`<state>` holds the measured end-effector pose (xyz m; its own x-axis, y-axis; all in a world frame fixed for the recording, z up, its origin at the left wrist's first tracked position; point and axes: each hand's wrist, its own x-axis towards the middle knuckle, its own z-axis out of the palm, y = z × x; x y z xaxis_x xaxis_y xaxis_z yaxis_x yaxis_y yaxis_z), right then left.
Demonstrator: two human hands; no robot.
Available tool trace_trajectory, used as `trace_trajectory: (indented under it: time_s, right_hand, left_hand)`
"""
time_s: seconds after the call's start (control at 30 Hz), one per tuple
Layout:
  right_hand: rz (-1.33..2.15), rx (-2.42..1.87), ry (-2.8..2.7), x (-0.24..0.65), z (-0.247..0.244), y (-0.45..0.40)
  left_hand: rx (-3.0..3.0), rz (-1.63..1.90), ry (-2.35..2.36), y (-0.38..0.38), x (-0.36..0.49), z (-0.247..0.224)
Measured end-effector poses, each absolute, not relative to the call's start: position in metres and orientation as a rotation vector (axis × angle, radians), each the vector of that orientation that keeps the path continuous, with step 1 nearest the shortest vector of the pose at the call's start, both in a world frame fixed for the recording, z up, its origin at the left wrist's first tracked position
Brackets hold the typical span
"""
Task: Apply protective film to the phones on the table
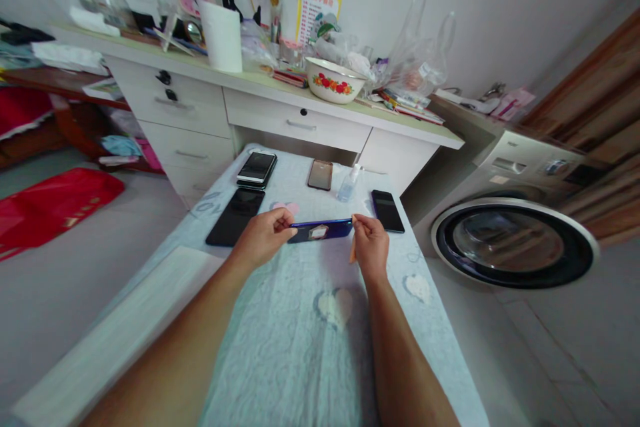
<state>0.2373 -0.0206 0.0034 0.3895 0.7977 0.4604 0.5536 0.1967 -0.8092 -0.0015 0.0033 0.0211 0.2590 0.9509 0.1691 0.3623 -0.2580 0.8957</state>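
Note:
A blue phone (335,229) is held up sideways over the cloth-covered table (295,347). My left hand (267,233) pinches its left end, and my right hand (370,240) pinches its right end. Something orange (353,250) shows below my right fingers. Left of my left hand lies a large black tablet (237,213), with stacked phones (257,168) behind it. Farther back are a brown phone case (320,175) and a clear spray bottle (349,183). Another dark phone (387,211) lies to the right of my right hand.
Behind the table stands a white desk (300,121) carrying a floral bowl (336,80), a paper roll (221,37) and plastic bags. A washing machine (515,213) is at the right. A pale board (125,327) lies along the left side, and a red bag (57,203) is farther left.

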Motion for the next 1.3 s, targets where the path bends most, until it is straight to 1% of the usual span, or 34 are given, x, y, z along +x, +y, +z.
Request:
trace_trajectory:
  time_s: [0.13, 0.3, 0.5, 0.6, 0.7, 0.9, 1.0, 1.1, 1.3]
  right_hand:
    - [0.409, -1.516, -1.144, 0.238, -0.005, -0.018]
    - [0.484, -1.619, -1.116, 0.237, -0.006, -0.019]
    - [0.340, -1.858, -1.373, 0.235, 0.002, -0.025]
    - [0.345, -1.913, -1.408, 0.236, 0.003, -0.026]
    - [0.409, -1.842, -1.333, 0.239, 0.000, -0.024]
    - [0.565, -1.522, -1.095, 0.241, 0.000, -0.018]
    - [0.563, -1.485, -1.076, 0.240, 0.000, -0.018]
    - [0.550, -1.555, -1.122, 0.242, -0.004, -0.018]
    - [0.343, -1.801, -1.414, 0.241, -0.003, -0.022]
  left_hand:
    - [1.777, 0.987, 1.198, 0.004, -0.002, 0.018]
    - [1.786, 0.991, 1.195, 0.004, -0.002, 0.018]
    - [1.775, 0.988, 1.222, 0.003, 0.000, 0.022]
    - [1.750, 1.008, 1.214, 0.003, 0.000, 0.022]
    - [1.735, 1.023, 1.205, 0.003, 0.000, 0.022]
    - [1.785, 0.960, 1.213, 0.003, -0.002, 0.023]
    - [1.788, 0.962, 1.204, 0.003, -0.002, 0.023]
    - [1.783, 0.967, 1.209, 0.003, -0.001, 0.022]
    - [1.770, 0.959, 1.235, 0.001, 0.000, 0.025]
